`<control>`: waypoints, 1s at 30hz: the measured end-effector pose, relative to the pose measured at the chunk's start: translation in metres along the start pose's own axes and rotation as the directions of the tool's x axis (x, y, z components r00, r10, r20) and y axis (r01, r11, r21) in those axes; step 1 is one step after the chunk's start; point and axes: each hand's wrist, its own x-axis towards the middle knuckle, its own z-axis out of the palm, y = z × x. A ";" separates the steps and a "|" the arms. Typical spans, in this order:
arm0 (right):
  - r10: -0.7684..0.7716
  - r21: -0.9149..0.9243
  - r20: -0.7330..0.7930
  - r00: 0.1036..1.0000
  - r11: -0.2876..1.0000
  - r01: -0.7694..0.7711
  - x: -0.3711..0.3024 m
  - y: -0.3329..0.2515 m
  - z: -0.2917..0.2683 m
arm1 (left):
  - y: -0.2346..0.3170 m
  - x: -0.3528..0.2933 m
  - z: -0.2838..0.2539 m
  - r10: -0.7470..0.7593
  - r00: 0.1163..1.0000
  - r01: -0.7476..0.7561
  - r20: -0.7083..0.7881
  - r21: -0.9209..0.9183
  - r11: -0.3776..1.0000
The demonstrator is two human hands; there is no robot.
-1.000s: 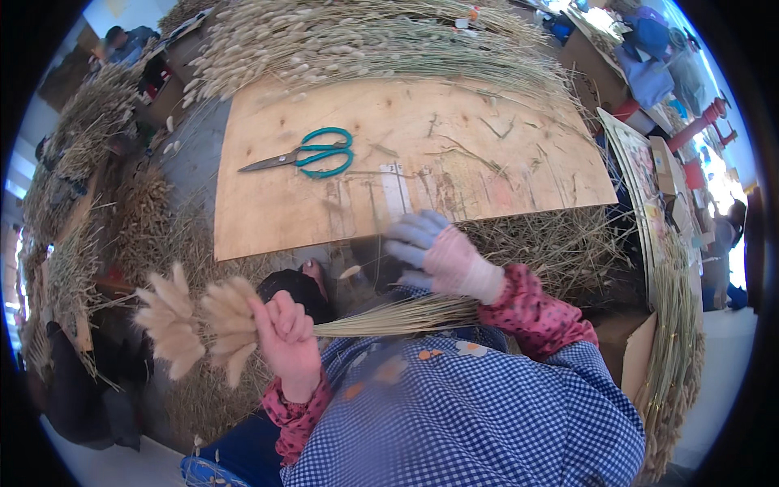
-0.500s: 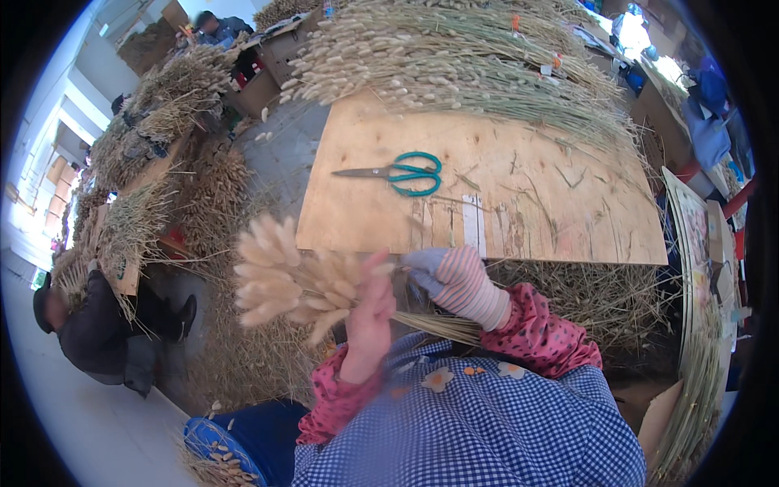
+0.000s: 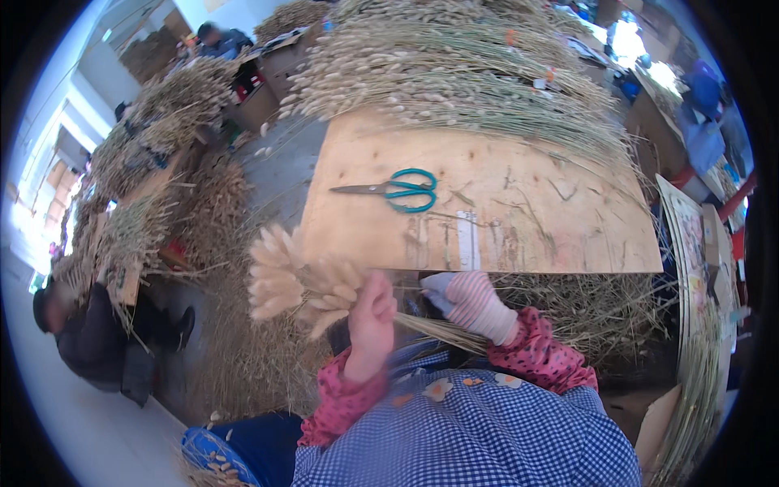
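In my bare left hand (image 3: 372, 315) is a bunch of dried bunny-tail grass (image 3: 276, 280), gripped just below its fluffy cream heads. The heads point left and the stems (image 3: 438, 329) slant away to the right, in front of my apron. My right hand (image 3: 471, 302) wears a striped pink-and-white glove with grey fingers. Its fingers are closed a little above the stems, apart from my left hand; what they pinch, if anything, is too small to make out. Beyond my hands, scissors (image 3: 389, 190) with teal handles lie on a wooden board (image 3: 552, 178), blades to the left.
A thick heap of bunny-tail grass (image 3: 454, 73) covers the board's far side. Loose stalks (image 3: 584, 308) lie beneath its near edge. A blue tub (image 3: 219, 450) stands at lower left. One person (image 3: 97, 341) sits at the left, another (image 3: 223, 42) works farther back.
My right hand has moved slightly right and down, away from my left hand. The bunch stays in my left hand. The whole view has shifted a little, with the board appearing lower.
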 end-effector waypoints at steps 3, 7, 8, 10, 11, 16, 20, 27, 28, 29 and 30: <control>-0.042 0.029 0.011 0.999 0.999 0.042 -0.001 -0.003 0.005 | -0.002 0.003 0.003 0.030 0.993 -0.024 0.117 -0.048 0.999; 0.072 -0.132 0.119 0.990 0.990 -0.056 0.000 0.018 0.004 | 0.006 0.004 0.002 0.043 0.999 -0.044 -0.006 -0.033 0.999; 0.075 -0.074 0.064 0.995 0.995 -0.070 -0.007 0.031 -0.001 | 0.009 0.005 -0.001 0.072 0.997 -0.072 0.004 -0.031 0.997; 0.067 0.027 -0.010 0.998 0.997 -0.066 -0.028 0.063 -0.019 | 0.012 0.009 -0.007 0.059 0.996 -0.062 -0.061 -0.045 0.997; 0.095 0.080 -0.046 0.994 0.993 -0.091 -0.042 0.078 -0.028 | 0.013 0.011 -0.011 0.070 0.997 -0.073 -0.045 -0.066 0.995; 0.518 0.377 0.242 0.820 0.729 -0.571 -0.127 0.146 -0.102 | 0.019 0.023 -0.023 0.108 0.992 -0.107 -0.063 0.019 0.994; 0.701 0.123 -0.173 0.692 0.712 -0.691 -0.153 0.173 -0.156 | 0.013 0.036 -0.022 0.154 0.964 -0.163 -0.215 -0.024 0.986; 0.234 -0.100 -0.498 0.835 0.941 -0.323 -0.011 0.216 -0.150 | 0.015 0.050 -0.027 -0.035 0.998 0.026 -0.050 -0.183 0.983; 0.239 -0.142 -0.496 0.835 0.926 -0.350 0.021 0.225 -0.141 | 0.014 0.051 -0.027 -0.038 0.996 0.023 -0.083 -0.181 0.983; 0.184 -0.209 -0.507 0.842 0.922 -0.327 0.052 0.234 -0.132 | 0.014 0.051 -0.027 -0.046 0.991 0.027 -0.124 -0.150 0.988; 0.145 -0.295 -0.525 0.838 0.893 -0.340 0.080 0.242 -0.123 | 0.013 0.052 -0.027 -0.053 0.990 0.033 -0.132 -0.147 0.989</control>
